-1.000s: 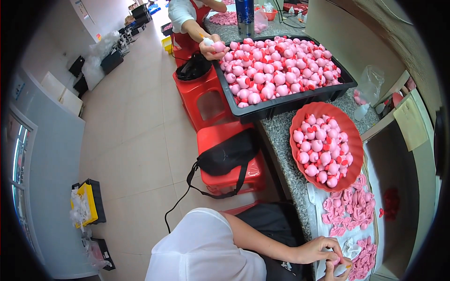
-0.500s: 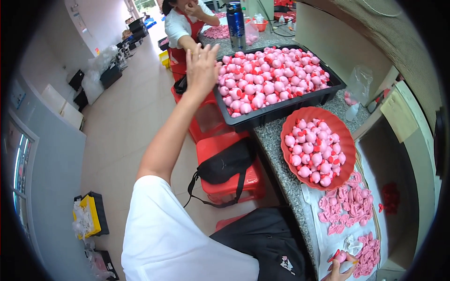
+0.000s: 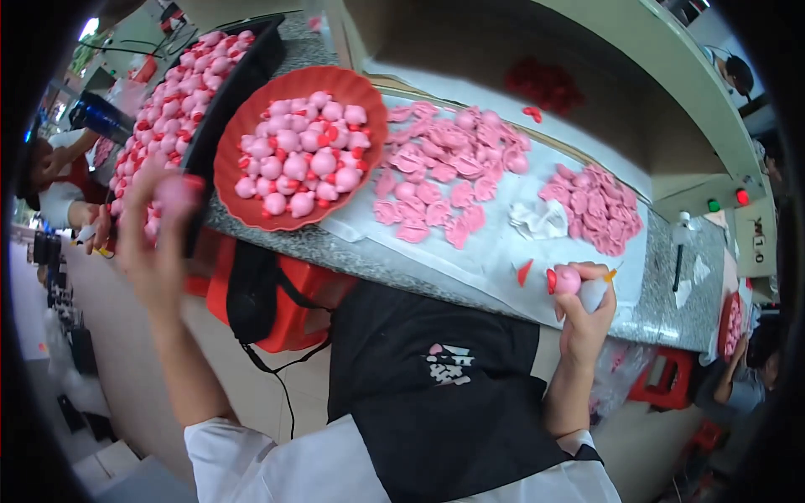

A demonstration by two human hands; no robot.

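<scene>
Left hand (image 3: 155, 230) raised, blurred, fingers curled round a pink dough ball (image 3: 176, 194) with a red bit at its top edge; grip closed on it. Just right of that grip: red round tray (image 3: 231, 180) loaded with pink balls with red tips. Above and behind the grip: black rectangular tray (image 3: 243, 80) full of the same pink balls

Right hand (image 3: 584, 314) at counter edge, closed on a small white squeeze bottle (image 3: 597, 291) with orange tip, and pinching a pink ball with a red cap (image 3: 563, 279) against it. Just left of that grip: a loose red cone piece (image 3: 523, 272) on the white sheet (image 3: 503, 243). Above the grip: pile of flat pink pieces (image 3: 599, 214); further left of it a bigger spread of flat pink pieces (image 3: 444, 172), with a crumpled white wad (image 3: 538, 220) between the two piles

All of it on a speckled granite counter (image 3: 671, 310). Black apron (image 3: 436, 377) below, between the forearms. Another person's hand (image 3: 99, 230) at far left, beyond the left grip
</scene>
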